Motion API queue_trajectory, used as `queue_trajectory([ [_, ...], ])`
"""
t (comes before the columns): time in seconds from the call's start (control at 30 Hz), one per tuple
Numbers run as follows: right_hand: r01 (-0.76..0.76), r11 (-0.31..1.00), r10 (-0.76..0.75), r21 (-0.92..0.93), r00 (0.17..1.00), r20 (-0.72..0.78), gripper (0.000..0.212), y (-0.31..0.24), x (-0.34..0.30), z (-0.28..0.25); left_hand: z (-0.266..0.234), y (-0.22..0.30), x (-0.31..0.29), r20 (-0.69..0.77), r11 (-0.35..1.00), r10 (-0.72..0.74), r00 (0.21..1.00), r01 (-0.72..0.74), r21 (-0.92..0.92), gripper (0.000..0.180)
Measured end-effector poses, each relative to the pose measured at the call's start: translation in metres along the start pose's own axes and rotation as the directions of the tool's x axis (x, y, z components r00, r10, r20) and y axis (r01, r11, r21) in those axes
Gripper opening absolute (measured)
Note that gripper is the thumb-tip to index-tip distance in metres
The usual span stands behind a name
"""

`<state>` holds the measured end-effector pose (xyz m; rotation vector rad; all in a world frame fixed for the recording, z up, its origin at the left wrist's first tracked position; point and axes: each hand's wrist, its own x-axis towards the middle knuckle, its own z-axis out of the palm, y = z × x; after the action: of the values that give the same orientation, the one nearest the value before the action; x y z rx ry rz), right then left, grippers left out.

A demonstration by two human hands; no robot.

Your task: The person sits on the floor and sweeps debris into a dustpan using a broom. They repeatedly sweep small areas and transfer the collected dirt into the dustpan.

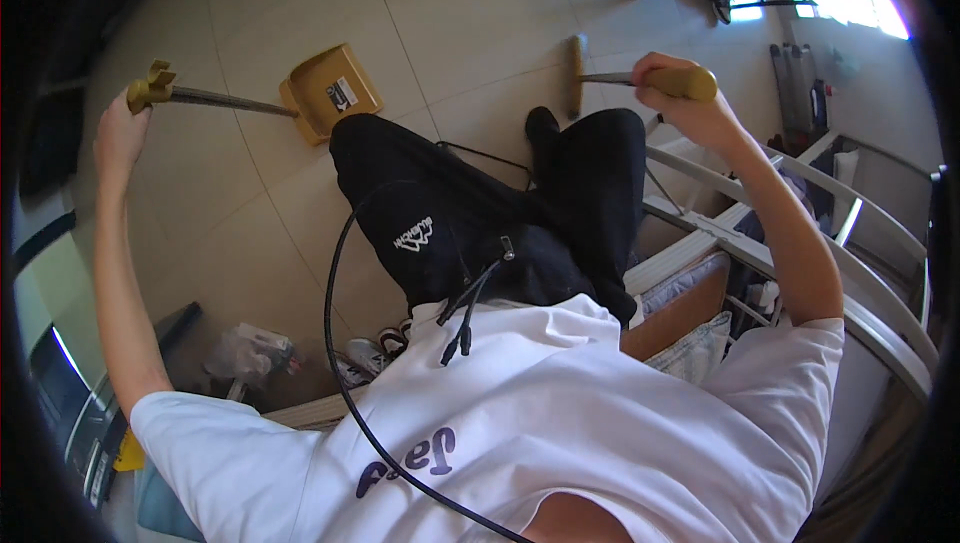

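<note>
My left hand (120, 138) is closed round the yellow-topped handle of a long-handled dustpan. Its yellow pan (312, 103), with a pale label inside, rests on the floor ahead of my knee. At the right, my right hand (682, 103) grips the thick yellow end of a broom handle, fingers wrapped round it. The yellow broom head (576, 78) is down near the floor, just beyond my dark shoe (542, 128). A stretch of floor separates broom head and pan.
Light tiles (480, 33) cover the floor. A pale metal frame (720, 233) stands close on my right, with a cardboard box (680, 308) beneath. Shoes (365, 355) and a plastic bag (250, 353) lie at lower left. A black cable (332, 313) hangs before me.
</note>
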<state>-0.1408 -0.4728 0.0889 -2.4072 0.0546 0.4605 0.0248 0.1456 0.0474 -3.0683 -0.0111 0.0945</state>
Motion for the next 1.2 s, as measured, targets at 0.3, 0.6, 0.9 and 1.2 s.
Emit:
queue_trajectory([
  [0.3, 0.140, 0.989, -0.145, 0.051, 0.983, 0.114, 0.010, -0.077, 0.004, 0.010, 0.002, 0.020, 0.026, 0.097, 0.987, -0.149, 0.984, 0.143, 0.068, 0.034],
  [0.6, 0.199, 0.940, -0.231, 0.277, 0.969, 0.086, 0.009, -0.068, 0.022, 0.014, 0.017, 0.039, 0.069, 0.141, 0.983, -0.174, 0.975, 0.164, 0.081, 0.035],
  [0.9, 0.283, 0.885, -0.339, 0.370, 0.936, 0.093, 0.009, -0.011, 0.071, 0.003, 0.030, 0.070, 0.079, 0.005, 0.973, -0.189, 0.982, 0.187, 0.133, 0.041],
  [1.2, 0.184, 0.881, -0.235, 0.436, 0.970, 0.065, 0.013, 0.030, 0.135, -0.003, 0.037, -0.027, 0.048, -0.148, 0.939, -0.302, 0.942, 0.321, 0.123, 0.040],
])
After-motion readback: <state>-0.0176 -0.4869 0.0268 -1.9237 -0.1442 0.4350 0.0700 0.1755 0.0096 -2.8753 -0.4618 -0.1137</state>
